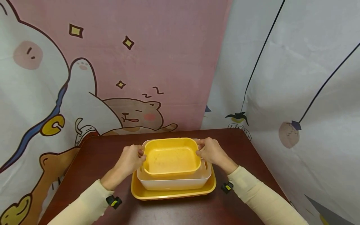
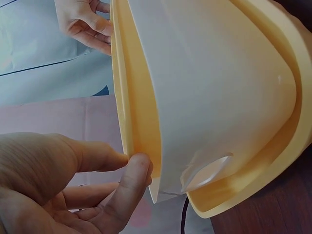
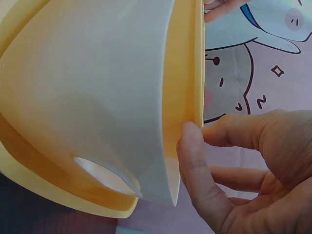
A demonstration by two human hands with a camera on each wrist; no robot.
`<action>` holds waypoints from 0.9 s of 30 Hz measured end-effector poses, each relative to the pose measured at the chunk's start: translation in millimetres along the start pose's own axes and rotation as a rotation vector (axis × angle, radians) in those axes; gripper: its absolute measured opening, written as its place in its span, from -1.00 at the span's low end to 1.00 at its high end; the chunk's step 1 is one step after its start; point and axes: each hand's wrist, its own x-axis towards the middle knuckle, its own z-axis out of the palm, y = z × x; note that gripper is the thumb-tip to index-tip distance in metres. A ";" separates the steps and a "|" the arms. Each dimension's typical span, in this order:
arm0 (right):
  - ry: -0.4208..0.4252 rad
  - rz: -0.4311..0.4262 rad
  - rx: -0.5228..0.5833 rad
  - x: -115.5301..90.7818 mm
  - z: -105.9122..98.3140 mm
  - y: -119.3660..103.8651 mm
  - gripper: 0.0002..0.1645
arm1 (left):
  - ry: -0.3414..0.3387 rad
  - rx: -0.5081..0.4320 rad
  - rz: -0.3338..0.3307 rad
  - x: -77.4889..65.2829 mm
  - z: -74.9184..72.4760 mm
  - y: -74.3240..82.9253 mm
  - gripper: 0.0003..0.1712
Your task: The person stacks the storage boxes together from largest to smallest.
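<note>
A small yellow tray (image 1: 172, 157) sits partly inside a white basket (image 1: 175, 184) with oval handle holes, its rim above the basket's rim. The left hand (image 1: 131, 157) pinches the tray's left end between thumb and fingers. At the opposite end, the right hand (image 1: 211, 151) pinches the rim the same way. In the left wrist view, the left thumb and forefinger meet on the tray's edge beside the basket wall (image 2: 209, 87). The right wrist view gives a like picture of the right fingers. Beneath the basket is a larger yellow tray (image 1: 168, 197), which holds it.
The stack stands on a dark reddish-brown table (image 1: 109, 187). Behind the table hangs a pink cloth (image 1: 174, 62) with cartoon animals, and a pale cloth (image 1: 281, 93) hangs at the right. Black wrist devices (image 1: 113, 202) are on both sleeves.
</note>
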 end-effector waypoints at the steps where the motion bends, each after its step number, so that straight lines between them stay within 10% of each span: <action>1: -0.002 0.002 -0.003 0.2 0.1 0.1 -0.53 | -0.001 0.000 0.001 0.2 0.1 0.0 -0.65; 13: -0.020 -0.004 -0.103 0.8 1.5 -1.5 -0.49 | -0.013 0.013 0.031 0.6 2.7 0.4 -0.90; 27: -0.058 0.006 -0.186 -0.3 2.3 -2.8 -0.55 | -0.067 0.058 0.010 2.2 5.3 4.8 -0.62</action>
